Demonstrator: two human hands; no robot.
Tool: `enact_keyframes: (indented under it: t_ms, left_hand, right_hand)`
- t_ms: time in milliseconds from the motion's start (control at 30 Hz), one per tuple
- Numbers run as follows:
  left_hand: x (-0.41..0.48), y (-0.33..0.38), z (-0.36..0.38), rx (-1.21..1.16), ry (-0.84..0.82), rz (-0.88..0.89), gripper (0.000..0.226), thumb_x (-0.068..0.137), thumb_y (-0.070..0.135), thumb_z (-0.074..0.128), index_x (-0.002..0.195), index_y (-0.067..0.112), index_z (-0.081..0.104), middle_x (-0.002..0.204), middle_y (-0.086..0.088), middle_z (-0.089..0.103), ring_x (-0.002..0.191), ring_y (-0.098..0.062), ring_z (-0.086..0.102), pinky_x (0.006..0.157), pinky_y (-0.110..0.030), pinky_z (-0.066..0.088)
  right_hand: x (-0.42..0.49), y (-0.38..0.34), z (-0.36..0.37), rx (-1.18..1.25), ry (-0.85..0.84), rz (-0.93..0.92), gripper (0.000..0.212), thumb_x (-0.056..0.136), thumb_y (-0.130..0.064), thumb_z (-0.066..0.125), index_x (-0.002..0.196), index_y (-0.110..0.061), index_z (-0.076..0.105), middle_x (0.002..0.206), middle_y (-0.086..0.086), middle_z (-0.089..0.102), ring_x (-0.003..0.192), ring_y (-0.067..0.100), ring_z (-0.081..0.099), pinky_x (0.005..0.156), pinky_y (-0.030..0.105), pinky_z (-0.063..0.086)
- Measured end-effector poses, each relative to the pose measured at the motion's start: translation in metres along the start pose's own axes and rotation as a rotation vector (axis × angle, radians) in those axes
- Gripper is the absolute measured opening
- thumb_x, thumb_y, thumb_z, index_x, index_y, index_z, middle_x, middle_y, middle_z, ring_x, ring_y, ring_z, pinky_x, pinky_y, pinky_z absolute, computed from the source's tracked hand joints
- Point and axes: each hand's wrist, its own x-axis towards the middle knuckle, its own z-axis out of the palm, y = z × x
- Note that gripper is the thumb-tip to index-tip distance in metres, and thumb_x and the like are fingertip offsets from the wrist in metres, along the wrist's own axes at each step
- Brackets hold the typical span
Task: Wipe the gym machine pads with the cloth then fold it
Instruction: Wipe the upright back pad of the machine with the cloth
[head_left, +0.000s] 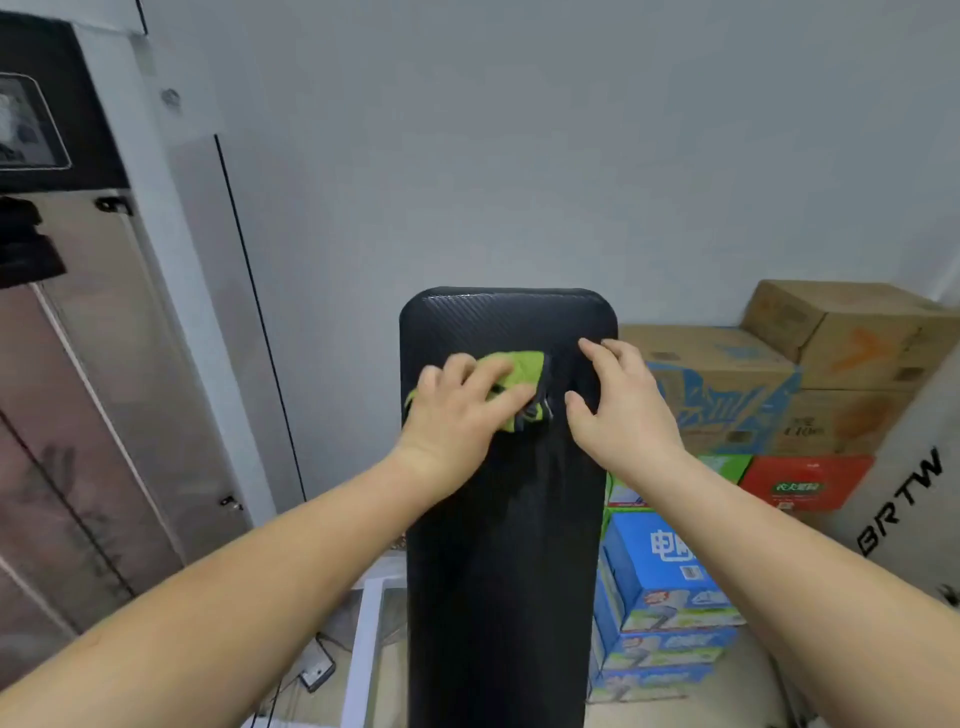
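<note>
Pressing a green cloth (524, 364) onto the upper part of the black pad (498, 545), the left hand (452, 421) lies over it with fingers (491, 375) spread and nearly straight, not closed round it. The cloth is bunched, showing past the fingertips and at the pad's left edge. The right hand (623, 405) holds the pad's right edge just beside the cloth, thumb on the face and fingers bent over the side. Stacked boxes (831, 374) stand to the right of the pad, against a grey wall (519, 156).
</note>
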Motion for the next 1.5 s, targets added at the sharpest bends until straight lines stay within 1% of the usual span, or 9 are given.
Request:
enact_keyframes:
  t_ms: [233,333,433,667,900,1033,1200,1333,1500]
  left_hand:
    - [0.008,-0.036,-0.003,-0.101,0.089,-0.383,0.062,0.075,0.006,0.071,0.13,0.033,0.063,0.136,0.0,0.052,0.115,-0.03,0.042,0.082,-0.044,0.039]
    - [-0.035,-0.011,0.031,-0.153,0.121,-0.374,0.056,0.072,0.007,0.073,0.122,0.029,0.064,0.129,0.001,0.049,0.113,-0.03,0.045,0.082,-0.046,0.041]
    - [-0.078,0.006,0.056,-0.167,0.121,-0.369,0.054,0.07,0.009,0.069,0.119,0.031,0.061,0.126,0.002,0.047,0.11,-0.029,0.047,0.081,-0.045,0.043]
    - [-0.183,0.037,0.074,-0.119,-0.291,-0.032,0.061,0.048,0.015,0.083,0.103,0.034,0.065,0.111,0.005,0.054,0.09,-0.024,0.044,0.063,-0.036,0.043]
    - [-0.019,-0.041,-0.007,-0.224,0.134,-0.551,0.065,0.065,0.0,0.067,0.124,0.028,0.062,0.127,-0.006,0.051,0.106,-0.034,0.049,0.081,-0.046,0.046]
    - [-0.032,-0.022,0.018,-0.242,0.185,-0.577,0.072,0.062,0.0,0.076,0.125,0.03,0.061,0.126,-0.004,0.049,0.108,-0.031,0.046,0.081,-0.044,0.048]
    - [-0.109,0.021,0.056,-0.336,0.004,-0.611,0.079,0.05,-0.003,0.076,0.115,0.036,0.056,0.121,0.002,0.044,0.103,-0.027,0.048,0.078,-0.04,0.048]
    - [-0.158,0.027,0.042,-0.525,-0.345,-0.602,0.064,0.075,0.006,0.065,0.125,0.042,0.047,0.125,0.013,0.026,0.121,-0.019,0.04,0.098,-0.034,0.044]
    - [-0.109,-0.038,-0.008,-0.722,0.117,-0.893,0.059,0.088,0.002,0.063,0.134,0.034,0.047,0.125,0.009,0.034,0.116,-0.021,0.051,0.098,-0.041,0.053]
  right_hand:
    - [0.06,-0.062,0.019,-0.453,-0.057,-0.217,0.129,0.073,-0.06,0.084,0.164,-0.035,-0.004,0.173,0.011,0.001,0.16,0.032,0.001,0.127,0.054,0.018]
    - [0.061,-0.057,0.04,-0.494,0.034,-0.22,0.124,0.074,-0.041,0.088,0.165,-0.031,0.006,0.17,0.012,0.016,0.158,0.035,0.01,0.124,0.056,0.023]
    - [0.064,-0.056,0.043,-0.499,0.033,-0.223,0.13,0.069,-0.055,0.089,0.165,-0.031,0.006,0.168,0.012,0.019,0.158,0.035,0.011,0.125,0.056,0.022]
    - [0.057,-0.067,0.041,-0.533,0.031,-0.201,0.138,0.06,-0.065,0.089,0.165,-0.029,0.006,0.165,0.014,0.023,0.156,0.036,0.014,0.124,0.058,0.025]
    - [0.056,-0.072,0.039,-0.519,0.057,-0.196,0.138,0.057,-0.062,0.092,0.164,-0.029,0.012,0.164,0.011,0.026,0.155,0.034,0.017,0.124,0.056,0.026]
    - [0.056,-0.069,0.039,-0.523,0.074,-0.199,0.135,0.058,-0.06,0.092,0.163,-0.03,0.013,0.163,0.011,0.028,0.154,0.034,0.019,0.123,0.056,0.028]
    - [0.056,-0.073,0.039,-0.579,0.043,-0.175,0.136,0.061,-0.064,0.089,0.164,-0.028,0.008,0.165,0.014,0.024,0.155,0.036,0.016,0.124,0.056,0.026]
    - [0.051,-0.091,0.031,-0.561,-0.045,-0.13,0.137,0.064,-0.066,0.087,0.164,-0.026,0.003,0.168,0.014,0.015,0.158,0.036,0.008,0.127,0.057,0.018]
    - [0.047,-0.123,0.024,-0.463,-0.036,-0.226,0.138,0.066,-0.075,0.079,0.165,-0.019,0.001,0.17,0.013,0.015,0.159,0.03,0.008,0.129,0.052,0.014]
